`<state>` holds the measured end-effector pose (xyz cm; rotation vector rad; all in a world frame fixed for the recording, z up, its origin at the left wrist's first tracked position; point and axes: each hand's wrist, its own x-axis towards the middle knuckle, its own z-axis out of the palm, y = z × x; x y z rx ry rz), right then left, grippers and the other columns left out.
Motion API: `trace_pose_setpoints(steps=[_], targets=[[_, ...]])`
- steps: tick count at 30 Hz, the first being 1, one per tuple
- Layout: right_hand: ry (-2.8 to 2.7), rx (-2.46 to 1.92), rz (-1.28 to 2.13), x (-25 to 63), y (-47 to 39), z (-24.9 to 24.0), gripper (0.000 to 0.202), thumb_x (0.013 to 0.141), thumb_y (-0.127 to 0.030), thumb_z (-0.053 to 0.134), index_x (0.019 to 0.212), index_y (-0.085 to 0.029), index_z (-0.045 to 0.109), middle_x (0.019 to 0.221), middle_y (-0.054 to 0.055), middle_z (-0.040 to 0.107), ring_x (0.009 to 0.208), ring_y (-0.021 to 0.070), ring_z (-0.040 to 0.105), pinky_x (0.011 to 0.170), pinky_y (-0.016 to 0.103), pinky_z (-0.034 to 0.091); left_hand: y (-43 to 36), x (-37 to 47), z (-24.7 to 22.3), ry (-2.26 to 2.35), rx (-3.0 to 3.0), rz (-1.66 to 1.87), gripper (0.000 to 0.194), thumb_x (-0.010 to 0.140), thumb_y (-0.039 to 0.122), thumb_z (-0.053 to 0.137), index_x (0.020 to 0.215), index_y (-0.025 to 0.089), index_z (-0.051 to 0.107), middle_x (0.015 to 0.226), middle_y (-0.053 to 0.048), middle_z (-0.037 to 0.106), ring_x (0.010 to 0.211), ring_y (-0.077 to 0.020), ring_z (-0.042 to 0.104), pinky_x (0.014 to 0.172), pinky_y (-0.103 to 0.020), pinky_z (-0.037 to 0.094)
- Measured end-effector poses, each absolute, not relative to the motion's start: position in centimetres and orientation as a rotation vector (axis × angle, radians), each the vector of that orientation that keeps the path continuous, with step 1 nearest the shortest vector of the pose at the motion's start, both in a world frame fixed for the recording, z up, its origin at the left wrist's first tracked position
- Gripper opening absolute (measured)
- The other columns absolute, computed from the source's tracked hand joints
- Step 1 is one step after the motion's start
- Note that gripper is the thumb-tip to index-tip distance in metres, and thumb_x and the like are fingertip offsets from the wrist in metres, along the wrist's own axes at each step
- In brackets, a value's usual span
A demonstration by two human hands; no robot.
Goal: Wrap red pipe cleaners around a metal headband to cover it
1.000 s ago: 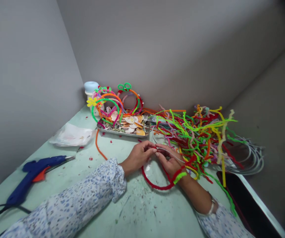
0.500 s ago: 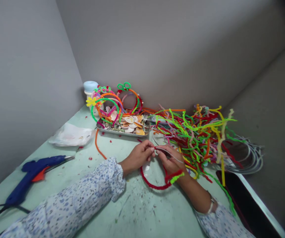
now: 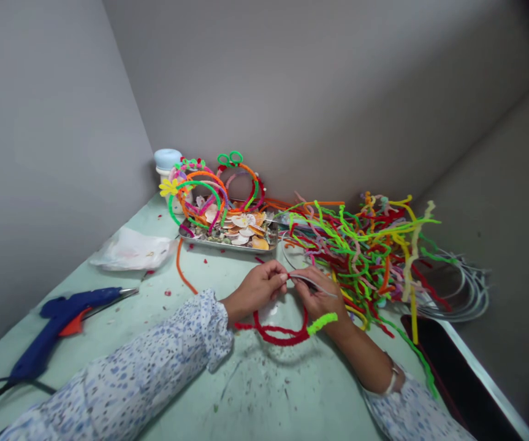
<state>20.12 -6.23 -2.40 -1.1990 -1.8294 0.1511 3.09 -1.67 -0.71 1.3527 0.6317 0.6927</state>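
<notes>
Red pipe cleaner [image 3: 277, 331] loops at frame centre, pinched with a thin headband [image 3: 312, 282] by left hand [image 3: 257, 289] and right hand [image 3: 322, 298]; bare tabletop [image 3: 264, 392] below, pipe-cleaner pile [image 3: 365, 245] crowding right.

I see a fuzzy red pipe cleaner [image 3: 277, 334] wound on a smooth, thin metal headband [image 3: 312, 283]. The glue gun [image 3: 62, 318] looks like glossy blue plastic, the tray [image 3: 227, 244] shiny metal, and the pale green table [image 3: 255, 392] matt and speckled.

Blue glue gun [image 3: 57, 318] left; shell tray [image 3: 227, 242], finished headbands [image 3: 200, 190] behind; plastic bag [image 3: 130, 250]
</notes>
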Motion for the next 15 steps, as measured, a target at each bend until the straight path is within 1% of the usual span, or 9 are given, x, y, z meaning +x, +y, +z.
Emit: trace_pose_setpoints(steps=[10, 15], targets=[[-1.91, -1.151, 0.166, 20.32, -6.55, -2.02, 0.018, 0.089, -0.013, 0.049, 0.098, -0.021, 0.062, 0.087, 0.005, 0.062, 0.082, 0.0186, 0.058, 0.072, 0.032, 0.047, -1.33, 2.82, 0.01, 0.663, 1.301, 0.574, 0.021, 0.078, 0.035, 0.059, 0.08, 0.016, 0.051, 0.062, 0.003, 0.056, 0.041, -0.004, 0.04, 0.039, -0.017, 0.026], [-1.896, -1.16, 0.175, 20.15, -6.53, -2.08, 0.017, 0.09, -0.014, 0.048, 0.095, -0.022, 0.062, 0.086, 0.005, 0.062, 0.082, 0.0185, 0.058, 0.073, 0.033, 0.048, -0.83, 2.58, -0.33, 0.646, 1.252, 0.527, 0.02, 0.077, 0.034, 0.061, 0.08, 0.016, 0.052, 0.062, 0.003, 0.057, 0.041, -0.0039, 0.041, 0.039, -0.016, 0.027]])
